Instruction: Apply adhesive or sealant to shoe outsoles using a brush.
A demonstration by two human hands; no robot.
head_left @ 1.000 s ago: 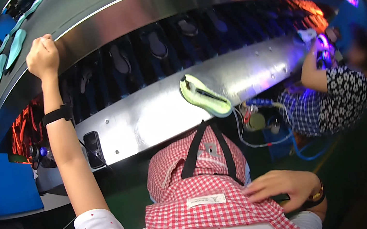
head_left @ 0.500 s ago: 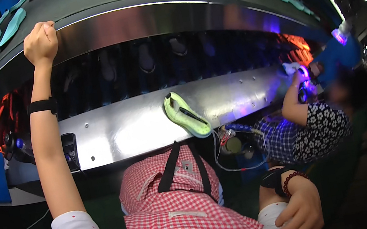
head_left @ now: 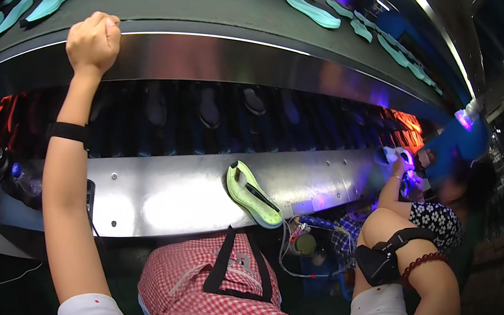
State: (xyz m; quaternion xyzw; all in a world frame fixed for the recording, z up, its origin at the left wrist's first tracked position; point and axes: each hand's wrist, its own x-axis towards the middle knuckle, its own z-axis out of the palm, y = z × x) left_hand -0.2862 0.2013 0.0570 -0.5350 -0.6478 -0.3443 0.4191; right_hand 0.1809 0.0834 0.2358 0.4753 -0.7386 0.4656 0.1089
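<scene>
My left hand (head_left: 94, 43) is closed in a fist, with nothing visible in it, at the metal front edge of the upper conveyor belt (head_left: 174, 19). Nearest to it on the belt lies a turquoise shoe sole (head_left: 51, 2). My right hand (head_left: 434, 301) is bent back toward my body at the lower right, below a dark red bead bracelet; its fingers are beyond the lower edge. On the metal ledge (head_left: 158, 201) in front of me sits a yellow-green shoe sole (head_left: 245, 192), apart from both hands. A dark, slim stick-like thing (head_left: 264, 197) lies in it.
More turquoise soles (head_left: 312, 10) lie along the belt at the far right. Beneath it, a dark shelf holds shoe-shaped pieces (head_left: 208, 110). A co-worker's arm (head_left: 393, 186) reaches to a purple-lit spot at right. A bottle (head_left: 26, 178) stands at left; cables (head_left: 294, 264) hang below the ledge.
The whole view has shifted and tilted. My left fist stays at the belt edge. My right arm has swung so that its fingers have gone out of the picture at the bottom.
</scene>
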